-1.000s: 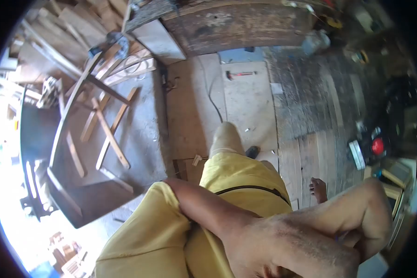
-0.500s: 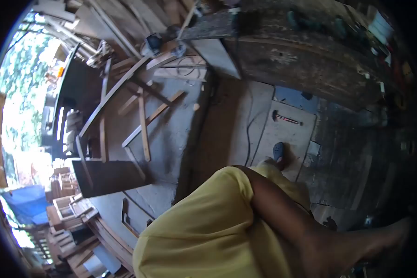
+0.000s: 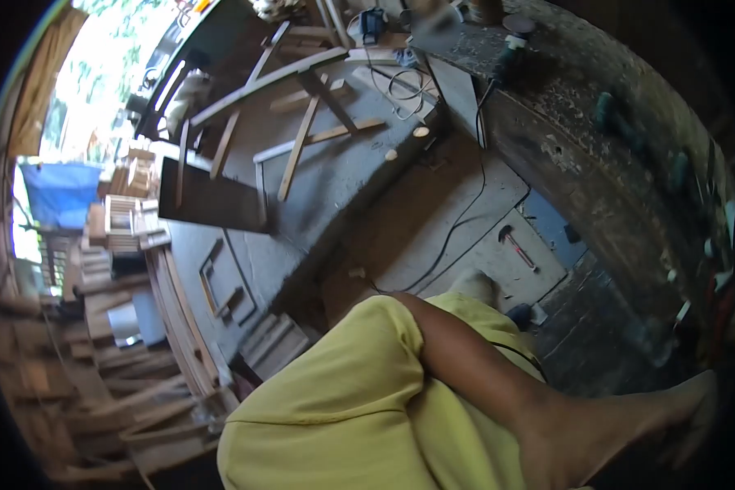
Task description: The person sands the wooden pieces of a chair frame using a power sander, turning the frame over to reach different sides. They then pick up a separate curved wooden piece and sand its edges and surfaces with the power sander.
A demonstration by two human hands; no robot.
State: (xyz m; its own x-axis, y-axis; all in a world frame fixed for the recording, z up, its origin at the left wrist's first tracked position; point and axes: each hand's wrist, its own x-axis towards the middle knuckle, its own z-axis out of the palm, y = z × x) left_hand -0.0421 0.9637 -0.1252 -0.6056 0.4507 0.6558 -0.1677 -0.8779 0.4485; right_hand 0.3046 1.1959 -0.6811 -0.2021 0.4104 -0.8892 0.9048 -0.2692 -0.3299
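Note:
Neither my left hand nor my right hand shows in the head view. My lap in yellow trousers (image 3: 327, 392) fills the lower middle. One bare leg (image 3: 482, 359) is crossed over, its foot (image 3: 621, 429) reaching to the right. My other foot (image 3: 472, 286) is on the floor beside a dark slipper (image 3: 519, 316). A hammer (image 3: 517, 247) with a red and dark handle lies on a pale board (image 3: 531, 273). At the top edge, a blurred brown shape above the bench cannot be made out.
A worn wooden bench (image 3: 580, 155) curves along the right, with a power tool (image 3: 510, 57) on it. A black cable (image 3: 474, 212) crosses the floor. Wooden frame pieces (image 3: 302, 147) stand on a grey platform (image 3: 327, 220). Stacked timber (image 3: 131, 359) and a blue sheet (image 3: 60, 194) are at left.
The view has swung, so the platform, frame pieces and bench sit higher and farther right. More stacked timber shows at lower left. The crossed leg stays nearly in place.

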